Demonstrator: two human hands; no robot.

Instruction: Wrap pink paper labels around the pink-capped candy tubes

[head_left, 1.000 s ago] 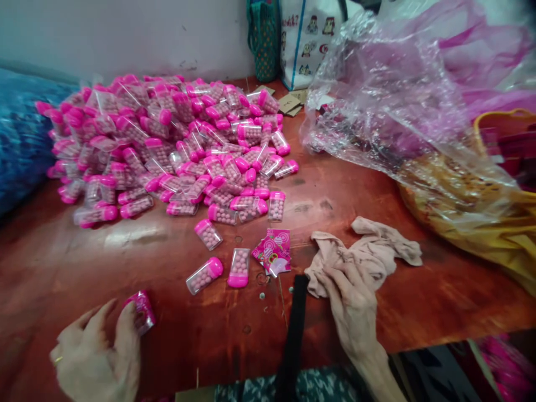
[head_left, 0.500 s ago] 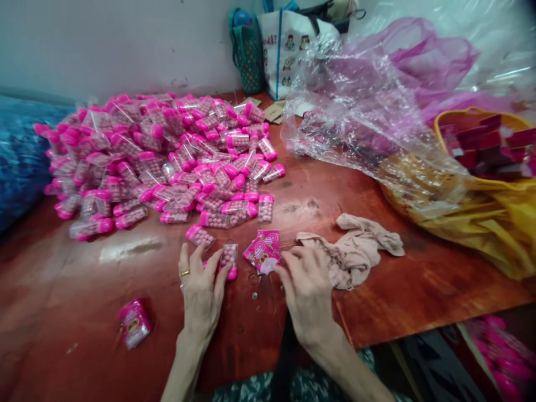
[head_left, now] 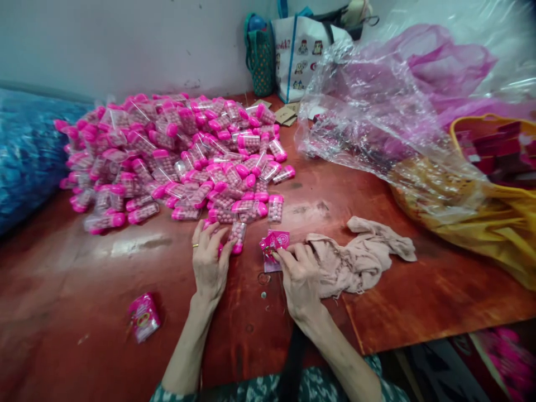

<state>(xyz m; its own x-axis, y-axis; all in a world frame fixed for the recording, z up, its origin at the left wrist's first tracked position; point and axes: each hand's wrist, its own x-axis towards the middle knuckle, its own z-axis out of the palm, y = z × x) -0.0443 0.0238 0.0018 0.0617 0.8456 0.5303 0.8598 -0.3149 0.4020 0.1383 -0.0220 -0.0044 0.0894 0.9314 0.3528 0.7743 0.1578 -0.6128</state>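
Observation:
My left hand (head_left: 210,262), a ring on one finger, curls over small pink-capped bottles of pale pink balls, its fingers closed round one that is mostly hidden. Another such bottle (head_left: 238,237) stands against the thumb side. My right hand (head_left: 300,279) pinches a pink printed label (head_left: 273,242) between thumb and fingers, lifted at a tilt. Under it, more pink labels (head_left: 273,263) lie on the table. Right beside that hand is a crumpled beige cloth (head_left: 364,257). At the lower left lies a pink printed packet (head_left: 143,317), apart from both hands.
A big heap of pink-capped bottles (head_left: 167,151) covers the back left of the red-brown table (head_left: 234,346). A blue bag (head_left: 33,156) borders it. Clear plastic (head_left: 360,117) and a yellow basket (head_left: 456,131) with dark pink pieces stand right. Small rings (head_left: 263,278) lie between my hands.
My left hand has slid forward together with the bottle by its thumb. My right hand has closed on a label and tilted it up from the others. The view has shifted slightly left.

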